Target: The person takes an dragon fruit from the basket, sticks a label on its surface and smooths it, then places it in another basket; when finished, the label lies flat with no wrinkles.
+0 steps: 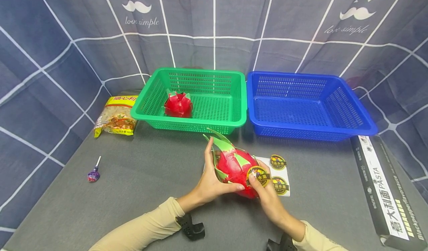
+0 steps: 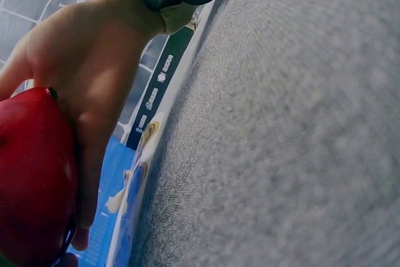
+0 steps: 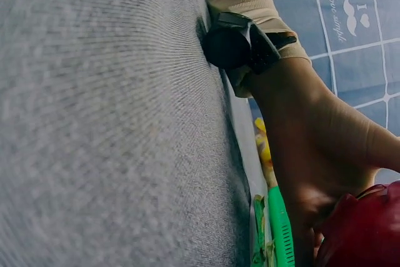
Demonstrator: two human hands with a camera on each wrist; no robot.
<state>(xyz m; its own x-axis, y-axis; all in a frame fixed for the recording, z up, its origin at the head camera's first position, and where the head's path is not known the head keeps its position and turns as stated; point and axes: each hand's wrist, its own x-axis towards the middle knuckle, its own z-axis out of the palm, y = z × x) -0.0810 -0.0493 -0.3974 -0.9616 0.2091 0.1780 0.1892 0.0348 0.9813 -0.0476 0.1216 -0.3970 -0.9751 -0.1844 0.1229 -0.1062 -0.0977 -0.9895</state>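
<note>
A red dragon fruit (image 1: pixel 236 165) with green-tipped scales is held between both hands, over the front middle of the table. My left hand (image 1: pixel 208 182) grips its left side, thumb across the near face and fingers up along the leaves. Gripping the right side is my right hand (image 1: pixel 269 197), whose thumb presses on a round black-and-gold fruit sticker (image 1: pixel 259 176) on the skin. In the left wrist view the fruit (image 2: pixel 31 173) rests against the palm; the right wrist view shows its red side (image 3: pixel 369 232). A white sticker sheet (image 1: pixel 267 160) with more such stickers lies just behind the right hand.
A green basket (image 1: pixel 190 124) at the back holds another dragon fruit (image 1: pixel 178 105). Beside it stands a blue basket (image 1: pixel 301 132). A yellow pasta bag (image 1: pixel 117 115) and a lollipop (image 1: pixel 94 174) lie left; a long black pasta box (image 1: pixel 384 191) lies right.
</note>
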